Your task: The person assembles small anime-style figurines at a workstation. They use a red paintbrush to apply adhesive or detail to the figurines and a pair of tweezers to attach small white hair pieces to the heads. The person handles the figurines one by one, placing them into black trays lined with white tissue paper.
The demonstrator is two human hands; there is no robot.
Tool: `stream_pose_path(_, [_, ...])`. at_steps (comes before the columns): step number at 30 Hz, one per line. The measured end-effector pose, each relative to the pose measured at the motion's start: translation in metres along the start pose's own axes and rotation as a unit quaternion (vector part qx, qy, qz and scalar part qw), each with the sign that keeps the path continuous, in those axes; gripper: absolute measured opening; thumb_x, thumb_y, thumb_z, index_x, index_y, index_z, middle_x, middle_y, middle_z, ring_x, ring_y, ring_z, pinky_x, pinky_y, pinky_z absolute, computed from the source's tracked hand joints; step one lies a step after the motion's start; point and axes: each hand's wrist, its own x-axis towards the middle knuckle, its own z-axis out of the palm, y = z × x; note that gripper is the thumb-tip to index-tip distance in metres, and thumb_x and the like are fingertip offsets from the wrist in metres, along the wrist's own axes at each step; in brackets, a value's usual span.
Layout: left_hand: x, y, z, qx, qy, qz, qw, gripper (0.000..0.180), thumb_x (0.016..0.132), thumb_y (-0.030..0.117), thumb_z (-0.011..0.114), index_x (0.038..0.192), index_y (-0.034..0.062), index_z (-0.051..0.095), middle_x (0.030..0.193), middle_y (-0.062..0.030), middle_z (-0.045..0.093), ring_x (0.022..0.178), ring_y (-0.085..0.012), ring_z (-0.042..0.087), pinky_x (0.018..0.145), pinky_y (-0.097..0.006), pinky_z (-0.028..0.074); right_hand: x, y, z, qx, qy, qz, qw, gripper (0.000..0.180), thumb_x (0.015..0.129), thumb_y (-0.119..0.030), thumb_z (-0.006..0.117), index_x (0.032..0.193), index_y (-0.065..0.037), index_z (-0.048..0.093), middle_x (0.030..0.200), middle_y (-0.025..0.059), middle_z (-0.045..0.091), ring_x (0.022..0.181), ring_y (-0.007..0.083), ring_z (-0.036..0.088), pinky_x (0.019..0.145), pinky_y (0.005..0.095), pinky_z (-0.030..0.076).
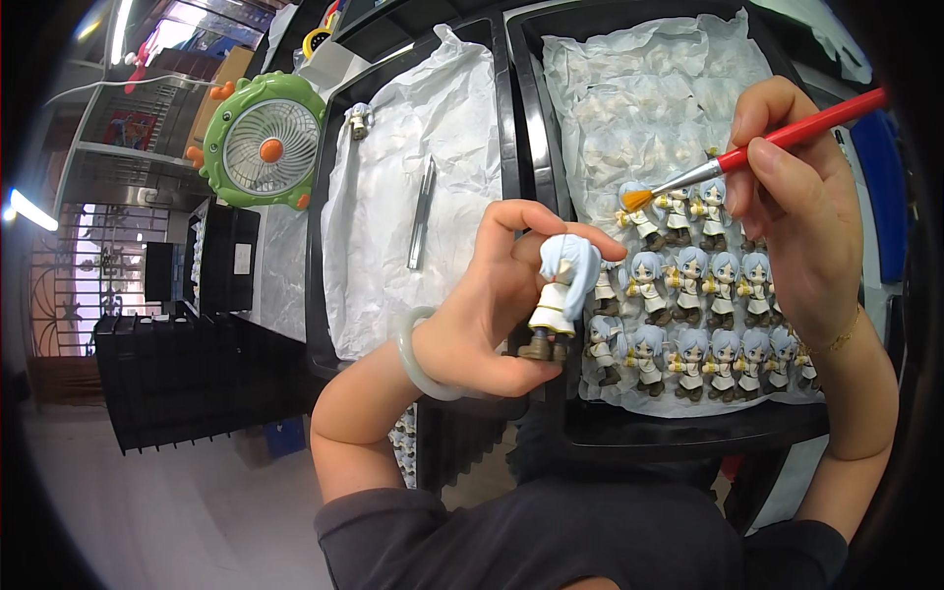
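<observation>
Head view: near frame centre, best steady figurine [559, 295] pinched in left hand [482, 324] and stroke lightly with brush [730, 159] gripped in right hand [811, 216], upper right.

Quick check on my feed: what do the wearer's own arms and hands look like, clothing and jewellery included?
Both hands are ungloved and the forearms bare. The left hand has a smooth, thick, pale greenish-white bangle at its wrist; the right hand has a thin gold-coloured bracelet. The sleeves are short and dark grey.
</observation>
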Motion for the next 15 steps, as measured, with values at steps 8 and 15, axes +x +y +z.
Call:
stream_pose_path(8, [-0.003,0.009,0.001,0.571,0.012,0.168,0.803,0.069,0.049,0.016,0.068,0.112,0.0034,0.043,0.089,-0.007,0.046,0.075,-0.0195,0.044,0.071,-0.032,0.03,0.005,0.0,-0.01,-0.036,-0.025,0.088,0.995,0.016,0.084,-0.021,0.045,0.09,-0.006,0.046,0.06,-0.003,0.046,0.052,0.0015,0.038,0.047,0.0141,0.029])
stream_pose_path(15, [-0.004,0.007,0.004,0.615,0.064,0.174,0.767,0.066,0.045,0.027,0.072,0.104,0.0045,0.052,0.074,-0.0022,0.044,0.065,-0.0183,0.041,0.066,-0.03,0.027,0.004,0.009,-0.02,-0.038,-0.04,0.085,0.995,0.016,0.084,-0.022,0.045,0.088,-0.006,0.045,0.06,-0.0036,0.045,0.052,0.0011,0.037,0.046,0.0136,0.028])
